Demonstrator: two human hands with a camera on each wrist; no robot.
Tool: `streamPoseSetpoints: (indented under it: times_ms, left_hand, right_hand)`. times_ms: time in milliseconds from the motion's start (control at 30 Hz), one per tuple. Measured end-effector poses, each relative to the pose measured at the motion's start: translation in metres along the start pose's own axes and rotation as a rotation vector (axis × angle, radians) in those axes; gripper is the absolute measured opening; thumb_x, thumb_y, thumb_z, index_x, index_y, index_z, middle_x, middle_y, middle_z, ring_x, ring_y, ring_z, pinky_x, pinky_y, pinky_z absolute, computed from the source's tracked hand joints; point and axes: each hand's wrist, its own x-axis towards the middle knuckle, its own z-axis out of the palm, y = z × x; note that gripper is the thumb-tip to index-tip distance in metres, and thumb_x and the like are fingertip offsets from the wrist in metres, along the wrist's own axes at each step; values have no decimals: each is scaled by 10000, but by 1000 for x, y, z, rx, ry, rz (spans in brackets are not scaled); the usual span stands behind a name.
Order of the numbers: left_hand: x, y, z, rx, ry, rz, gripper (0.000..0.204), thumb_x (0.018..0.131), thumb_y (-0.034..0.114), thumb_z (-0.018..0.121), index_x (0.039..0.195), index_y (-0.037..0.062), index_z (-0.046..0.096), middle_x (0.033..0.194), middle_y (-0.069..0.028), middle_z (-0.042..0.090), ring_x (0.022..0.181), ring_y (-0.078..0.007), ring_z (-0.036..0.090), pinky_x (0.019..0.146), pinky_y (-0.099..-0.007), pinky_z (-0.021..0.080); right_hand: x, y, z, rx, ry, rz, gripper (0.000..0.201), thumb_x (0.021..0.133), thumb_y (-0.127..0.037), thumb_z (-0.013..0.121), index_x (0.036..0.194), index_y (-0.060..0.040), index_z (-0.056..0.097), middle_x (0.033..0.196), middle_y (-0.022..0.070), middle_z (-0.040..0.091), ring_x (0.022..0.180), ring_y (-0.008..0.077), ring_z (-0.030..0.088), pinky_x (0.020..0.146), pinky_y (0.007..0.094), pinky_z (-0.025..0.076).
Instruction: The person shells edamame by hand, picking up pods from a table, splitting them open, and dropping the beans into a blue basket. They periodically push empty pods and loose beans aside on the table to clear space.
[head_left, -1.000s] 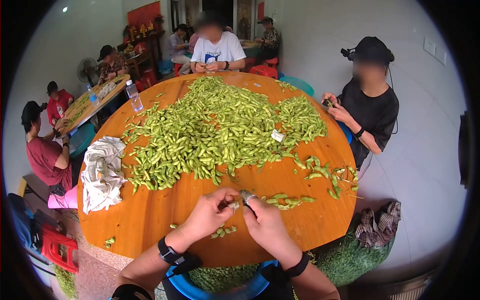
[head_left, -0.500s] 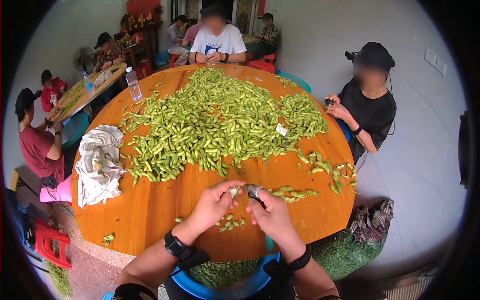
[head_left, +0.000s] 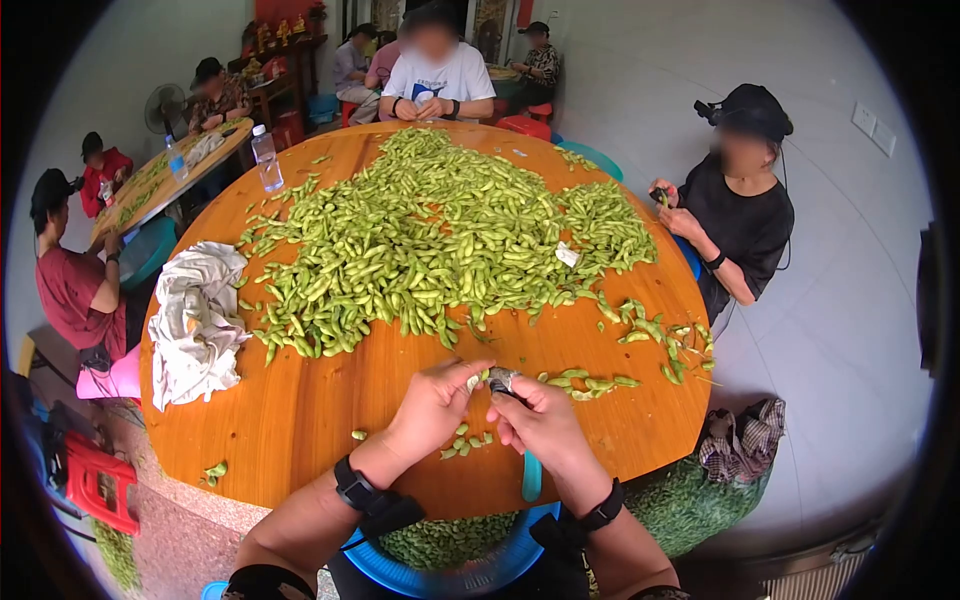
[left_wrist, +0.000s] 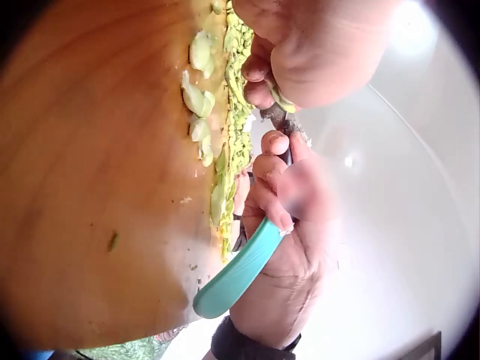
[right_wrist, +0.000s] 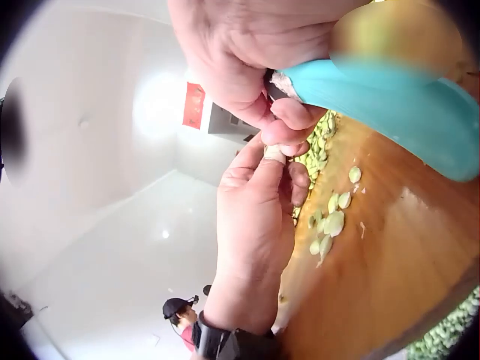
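Close to the table's near edge, the left hand pinches a green pod between thumb and fingers. The right hand is curled round a tool with a teal handle and a dark, grey-wrapped front part. The two hands' fingertips meet at the pod, as the right wrist view also shows. Below the hands several shelled beans lie on the wood, and a few pods lie right of them. What the tool's tip touches is hidden by fingers.
A big heap of pods covers the round table's middle. A white cloth lies left, a bottle behind it. A blue basin of beans stands under the near edge. People sit opposite and at the right.
The head view has shifted slightly. Both hands stay together over the same spot; the teal handle, hidden at first, now shows below the right hand, and green shows at the left fingertips.
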Motion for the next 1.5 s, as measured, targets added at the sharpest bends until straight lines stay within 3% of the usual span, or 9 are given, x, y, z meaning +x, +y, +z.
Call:
streamPoseSetpoints:
  times_ms: [133, 467, 733, 933, 1067, 1333, 1367, 1433, 1500]
  left_hand:
    - [-2, 10, 5, 285, 19, 232, 457, 814, -36, 557, 1263, 47, 537, 948, -191, 615, 791, -382, 619, 677, -402, 535]
    - [-5, 2, 7, 409, 34, 234, 408, 814, 17, 598, 1219, 50, 566, 884, -191, 651, 749, -375, 641, 649, -423, 538]
    - [-4, 2, 8, 112, -34, -25, 293, 883, -21, 540, 1166, 9, 610, 898, -124, 704, 769, -185, 696, 693, -266, 551]
    - [5, -9, 5, -582, -193, -276, 258, 932, -3, 481, 1171, 0, 578, 921, -46, 673, 791, -114, 666, 706, -239, 547]
    - [4, 0, 6, -612, -216, -332, 224, 937, -4, 473, 1132, -5, 584, 962, -53, 662, 816, -113, 661, 712, -226, 536]
    - [-2, 5, 8, 140, -65, 35, 304, 800, -35, 548, 1101, 0, 579, 866, -163, 602, 796, -341, 616, 715, -371, 504]
    - [-4, 3, 10, 146, -60, 36, 304, 800, -35, 548, 1101, 0, 579, 866, -163, 602, 796, -341, 616, 715, -371, 504]
    - [-9, 1, 15, 323, -35, 197, 301, 833, -89, 492, 1104, -1, 590, 888, -130, 595, 652, -176, 614, 606, -264, 506]
    - [-14, 14, 17, 244, -46, 83, 315, 833, -89, 495, 1120, 1, 589, 889, -134, 596, 659, -179, 615, 614, -263, 507]
  right_hand:
    - [-4, 2, -4, 1, 26, 31, 112, 929, -86, 541, 853, -30, 600, 675, -2, 584, 498, 46, 525, 393, 188, 361]
    - [-5, 4, -1, -35, 3, 67, 133, 919, -110, 537, 829, -28, 591, 614, -8, 554, 473, 45, 505, 400, 201, 361]
    - [1, 16, -2, 156, 51, 21, 101, 922, -96, 545, 861, -46, 607, 652, -10, 548, 460, 46, 447, 379, 198, 305]
    - [4, 13, -19, 255, -45, 138, 105, 915, -74, 539, 945, -41, 634, 659, -16, 553, 456, 41, 447, 367, 199, 302]
    - [-1, 13, -12, 100, -2, 77, 140, 904, -63, 535, 991, -48, 643, 665, -20, 553, 472, 41, 463, 391, 201, 342]
    - [-12, 12, -6, -16, 47, 9, 176, 896, -46, 525, 1036, -43, 631, 673, -12, 556, 519, 44, 486, 462, 204, 401]
    - [-13, 12, -7, -17, 40, 21, 182, 896, -48, 523, 1044, -45, 629, 675, -11, 558, 517, 46, 485, 463, 204, 400]
    - [-18, 11, -11, -17, 59, 6, 181, 900, -53, 523, 1048, -47, 627, 677, -10, 558, 512, 47, 482, 462, 204, 398]
    - [-22, 10, -20, -45, 70, 21, 154, 909, -70, 526, 1027, -48, 621, 689, -2, 573, 504, 54, 499, 445, 213, 401]
